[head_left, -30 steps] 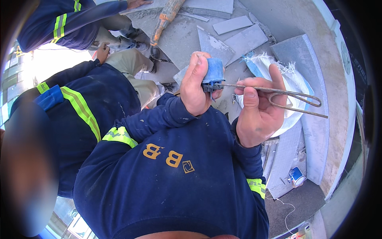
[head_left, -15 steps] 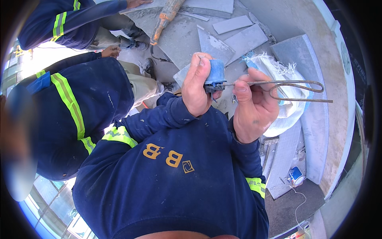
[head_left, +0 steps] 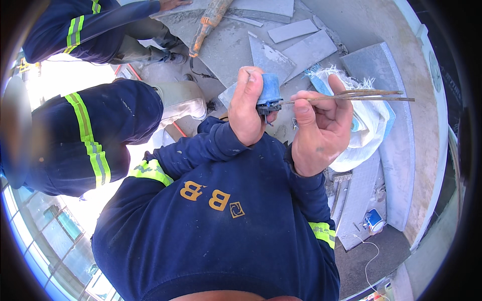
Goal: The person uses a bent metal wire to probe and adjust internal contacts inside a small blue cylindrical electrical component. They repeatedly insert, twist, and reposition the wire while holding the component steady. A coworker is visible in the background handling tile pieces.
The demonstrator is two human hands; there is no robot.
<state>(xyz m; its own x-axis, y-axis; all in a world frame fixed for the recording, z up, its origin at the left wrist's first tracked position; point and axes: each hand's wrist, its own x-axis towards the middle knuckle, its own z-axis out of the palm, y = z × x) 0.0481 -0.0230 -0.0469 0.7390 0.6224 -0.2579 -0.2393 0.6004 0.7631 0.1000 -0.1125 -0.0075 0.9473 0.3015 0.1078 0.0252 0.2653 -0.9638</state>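
Observation:
My left hand point(head_left: 244, 110) is closed around a blue cylindrical piece point(head_left: 270, 88) with a black fitting point(head_left: 267, 108) at its lower end. I hold it upright in front of my chest, the thumb along its side. Between the thumb and fingers of my right hand point(head_left: 320, 138) is a thin, rusty bent metal rod point(head_left: 386, 99). Its near end meets the black fitting; whether it goes inside is too small to tell. The doubled far part sticks out to the right, above a white woven sack point(head_left: 369, 130) with frayed edges.
Grey stone slabs point(head_left: 309, 50) lie ahead, with an orange power tool point(head_left: 208, 27) on one. A curved wall point(head_left: 427, 150) bounds the right. A blue-and-white container point(head_left: 374, 220) with white string lies lower right. One co-worker point(head_left: 95, 135) bends close at left; another point(head_left: 95, 30) is behind.
The metal rod has turned in my right hand, so its loop now appears nearly edge-on. My right fingers have shifted, one now raised. My left hand stays nearly still. The nearest co-worker has moved and bent lower.

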